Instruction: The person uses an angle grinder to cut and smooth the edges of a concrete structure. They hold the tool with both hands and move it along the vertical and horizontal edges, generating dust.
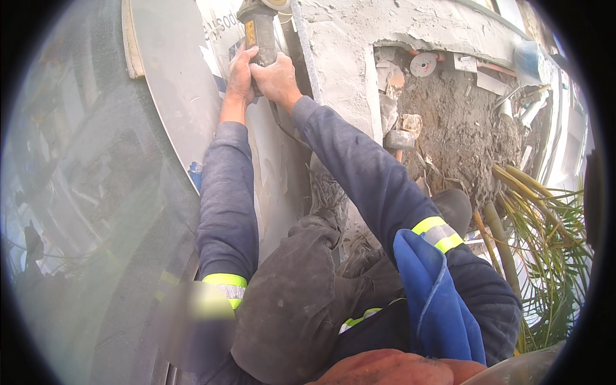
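Note:
Both my hands are wrapped around an angle grinder [261,40], a dark cylindrical body with a yellow label, held at the top of the view. My left hand [240,76] grips it from the left side, fingers curled around the casing. On its near end, my right hand [277,81] is closed with the thumb laid across. A dark cord [289,133] trails back from the tool toward my legs. The grinder's far end is cut off by the upper edge, so whether it touches anything is hidden. Beneath it lies a white printed sheet [219,40].
Glass [83,192] rises along my left, beside a pale board [170,77]. To the right, a rough rendered ledge [340,51] borders a soil bed [468,122] holding rubble, a round white disc [423,64] and a blue container [531,63]. Palm fronds [545,250] stand at lower right.

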The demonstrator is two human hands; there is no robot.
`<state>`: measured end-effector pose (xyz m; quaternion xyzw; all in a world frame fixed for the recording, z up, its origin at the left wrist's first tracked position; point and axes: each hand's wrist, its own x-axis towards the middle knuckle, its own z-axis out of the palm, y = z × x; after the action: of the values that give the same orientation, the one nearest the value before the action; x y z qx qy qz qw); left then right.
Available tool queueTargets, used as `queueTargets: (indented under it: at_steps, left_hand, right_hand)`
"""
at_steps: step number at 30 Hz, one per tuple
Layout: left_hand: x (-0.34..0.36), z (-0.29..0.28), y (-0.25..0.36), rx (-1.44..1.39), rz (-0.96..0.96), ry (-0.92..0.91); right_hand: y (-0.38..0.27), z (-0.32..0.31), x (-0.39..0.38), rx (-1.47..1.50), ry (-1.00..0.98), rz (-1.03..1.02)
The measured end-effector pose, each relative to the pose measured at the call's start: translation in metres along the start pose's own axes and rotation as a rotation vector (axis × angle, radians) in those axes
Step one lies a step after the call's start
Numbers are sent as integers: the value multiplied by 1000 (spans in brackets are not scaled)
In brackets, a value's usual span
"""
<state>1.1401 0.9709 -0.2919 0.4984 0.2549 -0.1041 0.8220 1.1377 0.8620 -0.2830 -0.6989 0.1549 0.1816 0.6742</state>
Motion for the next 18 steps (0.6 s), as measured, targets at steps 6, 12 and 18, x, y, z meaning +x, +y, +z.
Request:
queueTargets:
  at_steps: [6, 12, 18]
  left_hand:
    - [0, 3, 2, 22, -3, 26]
    - [-2, 6, 7, 18, -10, 11]
    - [-1, 9, 9, 16, 21, 12]
  right_hand:
    - [1, 0, 4, 14, -16, -19]
    - [9, 3, 10, 8, -20, -10]
    - [6, 3, 11, 53, -47, 1]
